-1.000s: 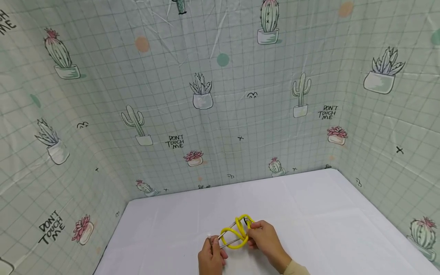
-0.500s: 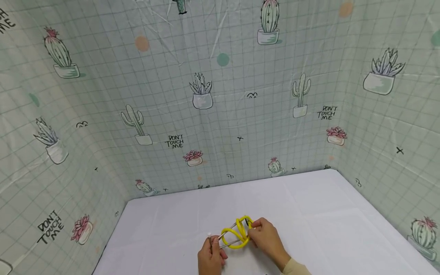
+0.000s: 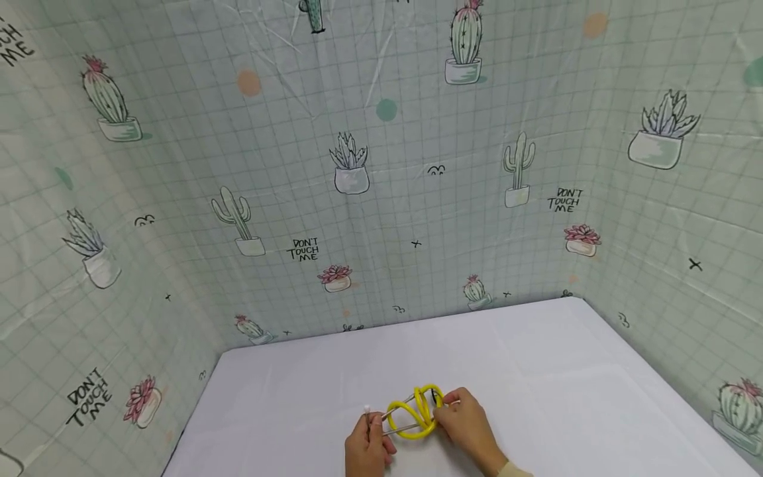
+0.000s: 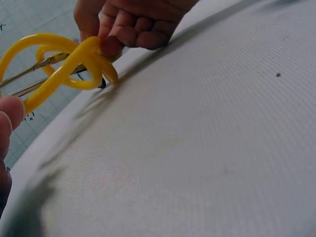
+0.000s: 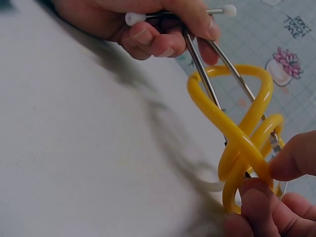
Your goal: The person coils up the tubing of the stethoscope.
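Note:
A glossy yellow tube (image 5: 232, 129), bent into crossing loops, winds round two thin metal rods (image 5: 200, 64). My left hand (image 3: 366, 450) grips the near end of the rods, where a short crossbar with a white end cap (image 5: 136, 19) on each tip lies across the fingers. At the far end, my right hand (image 3: 467, 424) pinches the yellow tube between thumb and fingertips. In the right wrist view those fingers partly cover the rods' far end, where a small black piece shows. The bundle is held above the table, its shadow falling on the cloth.
A white cloth covers the table (image 3: 286, 391). Hanging fabric (image 3: 393, 212) printed with cacti and a grid surrounds its back and sides. In the left wrist view a small dark speck (image 4: 278, 74) lies on the cloth.
Both hands and the yellow tube sit slightly lower and further right in the head view, whose background has also shifted a little. The grips look much the same.

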A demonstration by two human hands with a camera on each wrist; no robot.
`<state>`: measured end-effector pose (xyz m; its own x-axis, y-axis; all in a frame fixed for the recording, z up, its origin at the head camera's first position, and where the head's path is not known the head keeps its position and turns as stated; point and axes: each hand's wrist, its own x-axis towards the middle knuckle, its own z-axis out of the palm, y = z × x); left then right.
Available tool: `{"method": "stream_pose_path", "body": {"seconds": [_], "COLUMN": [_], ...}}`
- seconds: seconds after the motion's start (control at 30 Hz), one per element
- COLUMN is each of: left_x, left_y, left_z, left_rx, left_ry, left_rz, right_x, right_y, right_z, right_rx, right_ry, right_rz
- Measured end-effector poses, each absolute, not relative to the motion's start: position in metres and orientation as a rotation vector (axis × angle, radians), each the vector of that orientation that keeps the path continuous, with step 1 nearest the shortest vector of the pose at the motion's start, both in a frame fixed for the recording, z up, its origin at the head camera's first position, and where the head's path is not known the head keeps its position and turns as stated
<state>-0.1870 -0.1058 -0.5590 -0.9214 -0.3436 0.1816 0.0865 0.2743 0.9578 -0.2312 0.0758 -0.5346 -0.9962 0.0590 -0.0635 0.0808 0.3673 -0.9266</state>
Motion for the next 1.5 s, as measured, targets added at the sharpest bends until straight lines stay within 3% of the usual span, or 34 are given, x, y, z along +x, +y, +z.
{"method": "stream_pose_path", "body": {"seconds": [0.43,1.0,1.5], "left_x": [-0.184,-0.182,-0.196], "left_y": [-0.104,-0.108,-0.110], "left_z": [-0.557,-0.554,-0.543], "left_rx": [0.332,0.457,0.279], "left_ry": [-2.277,-2.269,-2.158], "left_rz": [-1.694,-1.710,-1.912], "right_x": [-0.225,-0.226,-0.233], "right_y": [0.080,0.081,0.108], "right_z": [-0.545,-0.539,-0.531], "right_rx": [0.169,-0.004,0.001], "right_ry": [2.538,2.491,2.557], "right_rz": [-1.750,-1.789,-1.809]}}
